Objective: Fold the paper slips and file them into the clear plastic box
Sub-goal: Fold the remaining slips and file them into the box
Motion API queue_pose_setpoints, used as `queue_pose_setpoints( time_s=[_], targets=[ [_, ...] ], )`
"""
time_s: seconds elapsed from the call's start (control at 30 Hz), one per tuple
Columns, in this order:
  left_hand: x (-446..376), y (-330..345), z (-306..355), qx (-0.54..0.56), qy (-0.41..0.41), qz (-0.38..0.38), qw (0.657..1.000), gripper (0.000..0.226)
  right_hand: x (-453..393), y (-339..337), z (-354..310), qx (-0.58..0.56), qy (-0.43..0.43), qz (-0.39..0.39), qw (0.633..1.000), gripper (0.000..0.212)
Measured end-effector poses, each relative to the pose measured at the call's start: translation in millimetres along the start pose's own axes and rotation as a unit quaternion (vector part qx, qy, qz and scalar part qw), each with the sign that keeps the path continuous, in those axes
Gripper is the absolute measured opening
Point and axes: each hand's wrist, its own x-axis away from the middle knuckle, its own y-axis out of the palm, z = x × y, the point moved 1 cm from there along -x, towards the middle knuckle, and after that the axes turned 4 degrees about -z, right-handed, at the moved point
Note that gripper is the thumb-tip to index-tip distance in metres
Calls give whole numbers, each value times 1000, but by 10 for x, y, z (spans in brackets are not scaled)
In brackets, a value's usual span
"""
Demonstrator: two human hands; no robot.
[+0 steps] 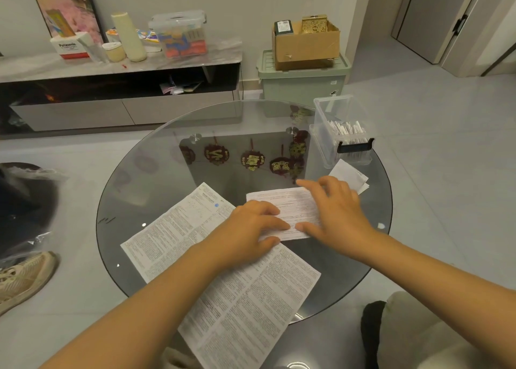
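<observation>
Left hand (252,226) flat, fingers straight, pressing the folded slip (290,209) onto the glass counter (167,173). Right hand (333,209) spread, open grip, fingertips on same slip. Large sheet (223,279) under left wrist. Clear box (342,134) beyond right hand, slips inside.

the round glass table (156,173) carries three loose printed paper sheets, one clear plastic box (342,134) and two hands.

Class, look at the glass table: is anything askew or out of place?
Yes. The large printed sheet lies at a slant, its near corner hanging over the glass table edge. Nothing looks spilled or torn.
</observation>
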Motion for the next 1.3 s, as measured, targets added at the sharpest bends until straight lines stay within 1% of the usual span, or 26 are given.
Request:
queue_pose_setpoints(
  time_s=[0.13, 0.2, 0.27, 0.37, 0.43, 0.53, 0.67, 0.77, 0.83, 0.93, 1.03, 1.13, 1.23, 1.3],
  targets=[
    [28, -67, -22, -16, -3, -36, 999, 45, -13, -16, 35, 29, 13, -80, 996, 71],
    [37, -89, -30, -23, -7, -44, 999, 47, -33, -67, 59, 48, 12, -104, 993, 72],
    [42, -98, -21, -31, -9, -41, 999, 47, -30, -117, 59, 57, 3, -111, 992, 70],
    [20, -95, 7, -45, -6, -23, 999, 45, 15, -136, -16, 39, -52, -85, 994, 49],
    [0, -97, 18, -45, -10, -8, 999, 42, 62, -110, -97, 13, -92, -86, 992, 37],
    [-15, -99, 26, -31, -23, 17, 999, 37, 109, -52, -178, -14, -104, -79, 991, 36],
    [-29, -102, 49, 0, -35, 47, 998, 29, 103, -1, -186, 9, -104, -34, 994, 32],
    [-19, -97, 42, 12, -27, 50, 998, 27, 98, 29, -185, 20, -122, 16, 992, 24],
    [-9, -99, 43, 14, -3, 49, 999, 32, 104, 22, -172, 1, -113, 36, 993, 20],
    [11, -102, 42, 1, 13, 41, 999, 43, 114, 0, -124, -41, -84, 22, 995, 21],
    [22, -108, 15, 17, 6, 53, 998, 37, 113, -12, -66, -78, -64, 28, 995, 19],
    [55, -134, -29, 42, -26, 50, 998, 32, 106, -37, -23, -132, -40, 13, 990, 15],
    [84, -149, -78, 95, -49, 47, 993, 32, 89, -53, 5, -178, -26, -8, 984, 11],
    [91, -155, -87, 135, -64, 62, 987, 29, 79, -60, 10, -200, -14, -24, 979, 9]
  ],
)
